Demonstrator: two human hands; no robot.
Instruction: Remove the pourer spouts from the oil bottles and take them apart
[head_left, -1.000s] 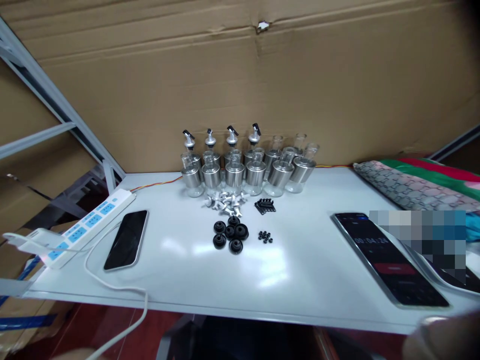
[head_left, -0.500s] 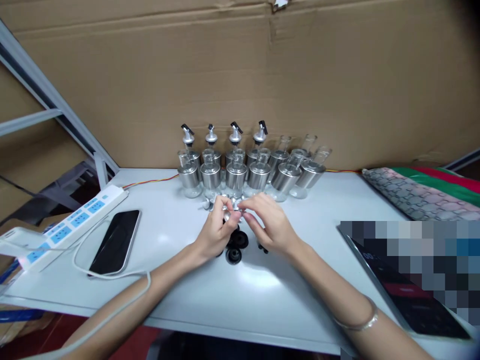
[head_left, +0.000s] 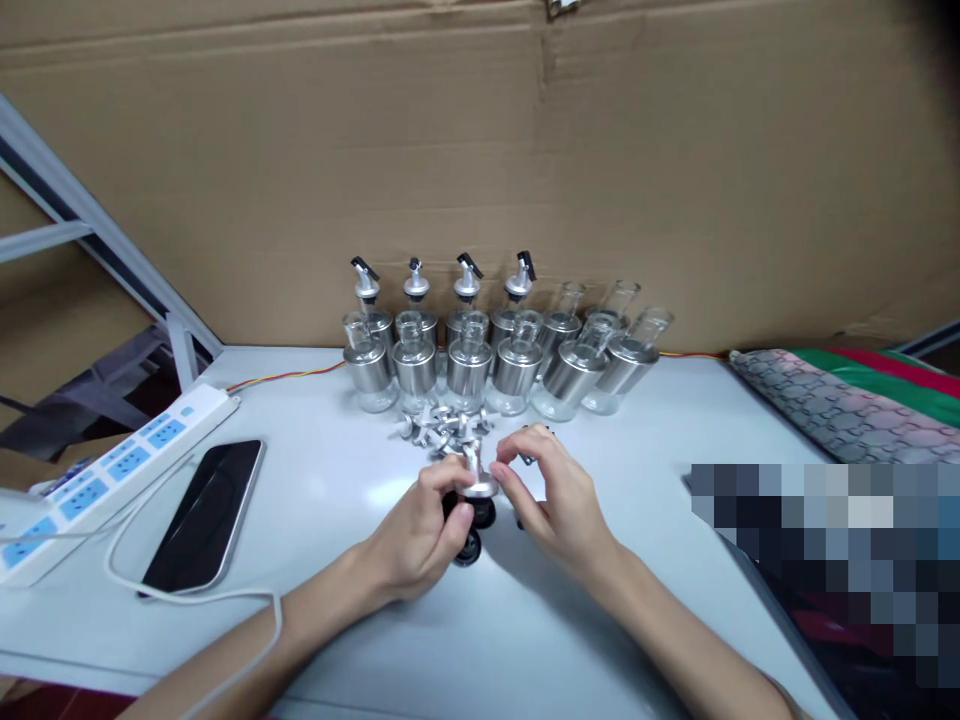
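My left hand (head_left: 424,520) pinches a silver pourer spout (head_left: 480,485) between thumb and fingers, its narrow neck pointing up. Close to the spout's right side is my right hand (head_left: 559,495), thumb and forefinger drawn together; whether a small part sits between them is hidden. Black round stoppers (head_left: 466,548) lie below the spout, partly covered by my left hand. Beyond my hands is a heap of small silver spout pieces (head_left: 442,430). Small dark parts (head_left: 528,460) show behind my right fingers.
Glass bottles with steel sleeves (head_left: 469,375) stand in rows at the back, several wearing pourers with black flaps (head_left: 466,285). A phone (head_left: 206,515), a cable and a power strip (head_left: 127,465) lie left. A partly blurred dark device (head_left: 795,600) and a patterned bundle (head_left: 825,415) are right.
Both hands have come back from beside the heap of spout pieces. The silver spout now shows clearly upright in my left hand, and my right hand has shifted slightly away from the left.
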